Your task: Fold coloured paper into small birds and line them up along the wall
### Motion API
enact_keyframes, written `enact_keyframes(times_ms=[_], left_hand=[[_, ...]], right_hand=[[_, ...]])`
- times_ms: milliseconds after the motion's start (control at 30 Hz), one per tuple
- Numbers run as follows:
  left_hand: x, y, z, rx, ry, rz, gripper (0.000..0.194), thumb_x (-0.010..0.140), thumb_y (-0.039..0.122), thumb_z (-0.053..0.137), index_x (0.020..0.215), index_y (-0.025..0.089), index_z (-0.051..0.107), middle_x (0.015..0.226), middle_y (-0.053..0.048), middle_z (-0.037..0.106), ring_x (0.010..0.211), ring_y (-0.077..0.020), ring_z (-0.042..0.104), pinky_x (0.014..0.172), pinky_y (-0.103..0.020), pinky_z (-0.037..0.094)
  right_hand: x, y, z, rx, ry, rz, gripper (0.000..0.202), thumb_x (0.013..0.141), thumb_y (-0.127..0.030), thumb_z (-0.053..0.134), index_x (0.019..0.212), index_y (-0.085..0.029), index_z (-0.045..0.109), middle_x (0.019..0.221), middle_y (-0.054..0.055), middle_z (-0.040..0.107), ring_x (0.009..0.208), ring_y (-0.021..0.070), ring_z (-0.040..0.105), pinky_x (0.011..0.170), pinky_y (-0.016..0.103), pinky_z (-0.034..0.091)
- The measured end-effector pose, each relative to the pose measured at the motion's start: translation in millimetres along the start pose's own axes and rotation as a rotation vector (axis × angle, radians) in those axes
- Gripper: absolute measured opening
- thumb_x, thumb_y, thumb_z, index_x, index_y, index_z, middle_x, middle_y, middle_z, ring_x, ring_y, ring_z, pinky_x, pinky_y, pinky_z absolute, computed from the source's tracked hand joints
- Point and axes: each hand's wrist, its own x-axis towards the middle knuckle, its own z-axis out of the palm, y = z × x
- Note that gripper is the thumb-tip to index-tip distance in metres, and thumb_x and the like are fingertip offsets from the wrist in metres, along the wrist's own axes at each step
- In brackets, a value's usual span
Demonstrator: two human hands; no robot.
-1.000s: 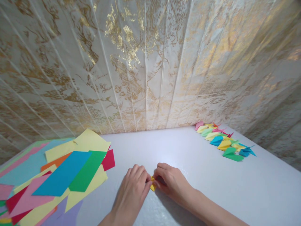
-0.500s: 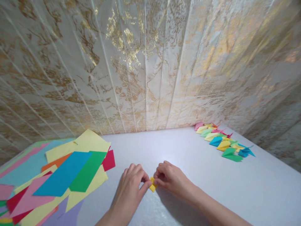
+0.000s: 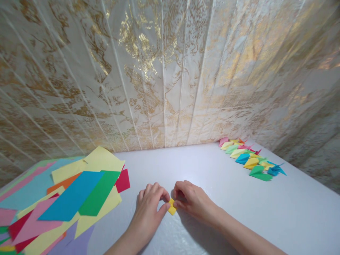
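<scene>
A small folded piece of yellow paper (image 3: 172, 208) lies at the front middle of the white table (image 3: 170, 166), between both hands. My left hand (image 3: 152, 205) pinches its left edge with thumb and forefinger. On the other side, my right hand (image 3: 192, 198) is closed, with its thumb and curled forefinger at the paper's right edge. Fingertips cover part of the paper, so its full folded shape is hidden.
To the left spreads a pile of coloured paper, with a blue sheet (image 3: 71, 194) and a green sheet (image 3: 99, 193) on top. Folded paper figures stand in rows at the far right, a green one (image 3: 260, 173) nearest. A gold-patterned curtain (image 3: 164, 88) hangs behind the table.
The yellow paper looks flatter between my fingertips. Both hands stay in nearly the same place, with slight finger movement; the view has shifted a little.
</scene>
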Motion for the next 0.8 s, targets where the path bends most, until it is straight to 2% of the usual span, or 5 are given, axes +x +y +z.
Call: enact_keyframes(times_ms=[267,500,567,667,800], left_hand=[[-2,2,-4.0,-0.022,-0.038,-0.027,0.027,0.081,0.004,0.057,0.096,0.026,0.061,0.102,0.001,0.066,0.1,-0.0215,0.057,0.091,-0.041,0.037],[-2,4,-5.9,-0.011,-0.055,0.009,0.035,0.084,0.006,0.055,0.105,0.032,0.066,0.106,0.0,0.066,0.107,-0.0248,0.056,0.091,-0.042,0.036],[-3,2,-4.5,0.005,-0.048,0.026,0.034,0.084,0.006,0.054,0.103,0.032,0.067,0.106,0.0,0.065,0.107,-0.0253,0.056,0.09,-0.041,0.037],[-4,-3,-2.3,0.022,-0.019,0.075,0.032,0.082,0.005,0.054,0.099,0.03,0.066,0.106,0.0,0.065,0.104,-0.0243,0.056,0.088,-0.038,0.038],[-7,-8,-2.5,-0.065,0.008,0.112,0.025,0.082,0.005,0.055,0.092,0.027,0.061,0.1,0.001,0.064,0.098,-0.0215,0.057,0.087,-0.035,0.041]], right_hand=[[1,3,-6,0.067,-0.052,-0.04,0.021,0.076,-0.003,0.066,0.088,-0.02,0.068,0.085,-0.001,0.062,0.078,0.0143,0.056,0.071,0.022,0.038],[2,16,-8,0.266,-0.084,-0.057,0.029,0.074,0.004,0.056,0.089,-0.018,0.066,0.075,-0.004,0.056,0.07,0.012,0.051,0.065,0.02,0.038],[1,14,-5,0.241,-0.055,-0.054,0.022,0.078,0.0,0.058,0.088,-0.018,0.066,0.078,-0.003,0.059,0.074,0.013,0.054,0.069,0.022,0.039],[-3,7,4,0.108,0.028,-0.063,0.011,0.08,-0.011,0.069,0.089,-0.018,0.066,0.089,0.0,0.061,0.086,0.0166,0.056,0.077,0.026,0.041],[-7,1,15,0.052,0.085,-0.092,0.016,0.077,-0.017,0.078,0.087,-0.019,0.064,0.092,0.001,0.061,0.089,0.0184,0.056,0.079,0.028,0.04]])
